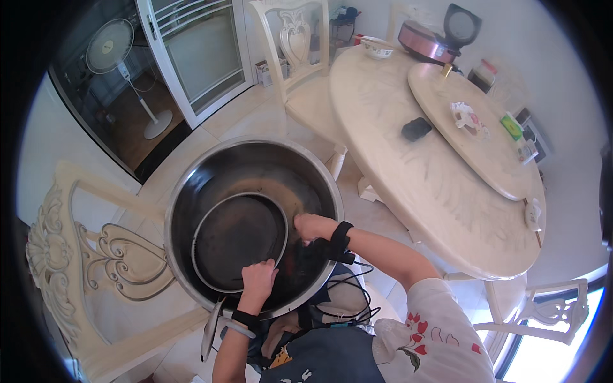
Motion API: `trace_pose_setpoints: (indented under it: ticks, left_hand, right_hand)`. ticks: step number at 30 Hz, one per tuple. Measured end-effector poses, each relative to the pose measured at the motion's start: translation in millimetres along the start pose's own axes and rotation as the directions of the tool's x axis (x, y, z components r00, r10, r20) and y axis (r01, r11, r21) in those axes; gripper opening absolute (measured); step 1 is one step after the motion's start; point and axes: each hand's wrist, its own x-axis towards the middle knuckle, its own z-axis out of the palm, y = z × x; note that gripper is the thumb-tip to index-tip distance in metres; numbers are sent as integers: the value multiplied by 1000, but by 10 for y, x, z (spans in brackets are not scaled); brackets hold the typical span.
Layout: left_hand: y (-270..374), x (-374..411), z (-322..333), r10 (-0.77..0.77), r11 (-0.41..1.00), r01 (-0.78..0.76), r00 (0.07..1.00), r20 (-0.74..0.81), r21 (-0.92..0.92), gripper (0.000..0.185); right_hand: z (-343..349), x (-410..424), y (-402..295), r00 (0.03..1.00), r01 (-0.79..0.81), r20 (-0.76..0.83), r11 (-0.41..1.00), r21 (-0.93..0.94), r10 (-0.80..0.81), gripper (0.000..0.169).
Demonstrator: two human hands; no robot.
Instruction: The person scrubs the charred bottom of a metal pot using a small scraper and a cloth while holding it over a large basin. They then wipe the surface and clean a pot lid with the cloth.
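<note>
A wide stainless steel basin (254, 140) stands before me, dark inside, with a brownish patch near its far wall. Within it rests a round, thin-rimmed vessel (239, 239), a sieve or a shallow pan; its dark inside does not settle which. My left hand (258, 280) grips the near right part of that rim. To the right of the vessel, my right hand (313, 228) is down in the basin with fingers curled, and whether they hold anything is hidden. By the basin's near left edge, a metal utensil (211, 328) leans outward, its type unclear.
A carved cream chair (119, 261) stands close on the left, another (301, 95) beyond the basin. The oval table (383, 143) on the right bears a dark object (416, 129), a bowl (377, 48) and an open-lidded pink cooker (426, 43). Black cables (366, 299) hang near my right wrist.
</note>
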Motion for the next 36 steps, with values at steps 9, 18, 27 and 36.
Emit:
trace_pose_setpoints:
  ticks: [9, 18, 27, 36]
  left_hand:
    - [-207, 47, -13, -336, 599, 353, 926, 174, -719, 43]
    - [-655, 394, 132, 48, -977, -36, 925, -377, -212, 50]
    - [-232, 471, -58, -492, -729, -146, 791, 363, -668, 39]
    - [-299, 488, -338, -665, -394, -40, 702, 255, -918, 47]
  right_hand:
    - [-651, -247, -460, 932, 323, -330, 763, 559, -152, 25]
    - [-408, 1, -1286, 935, 343, -269, 402, 849, -230, 39]
    - [452, 860, -1058, 687, 237, -724, 961, 142, -62, 25]
    - [405, 818, -863, 968, 238, -233, 60, 969, -90, 28]
